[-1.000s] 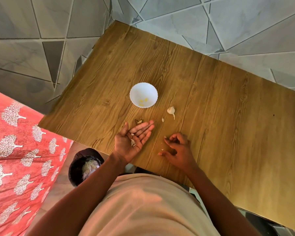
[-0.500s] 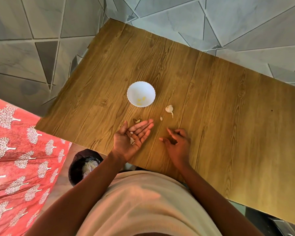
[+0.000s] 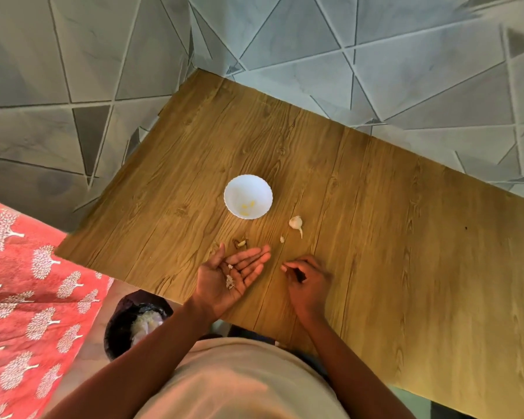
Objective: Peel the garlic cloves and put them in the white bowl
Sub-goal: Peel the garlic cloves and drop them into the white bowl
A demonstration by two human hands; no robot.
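Observation:
The white bowl (image 3: 236, 186) stands mid-table with a few yellowish peeled cloves (image 3: 248, 205) inside. To its right lies an unpeeled piece of garlic (image 3: 296, 222), with a tiny white bit (image 3: 282, 239) just below it. A small clove with brown skin (image 3: 241, 243) lies just beyond my left fingertips. My left hand (image 3: 224, 282) rests palm up on the table's near edge, fingers straight, with white peel scraps (image 3: 230, 281) on the palm. My right hand (image 3: 307, 282) is knuckles up beside it, fingers curled, thumb and forefinger tips together on the wood. I see nothing between them.
A black bin (image 3: 118, 325) holding pale peel waste stands on the floor below the table's near-left edge. A red cloth with white trees (image 3: 28, 282) is at the left. The wooden table (image 3: 406, 267) stretches far right. Grey tiled surfaces surround it.
My right hand has curled its fingers in from a more stretched pose and brought thumb and forefinger together. My left hand stays palm up with the scraps.

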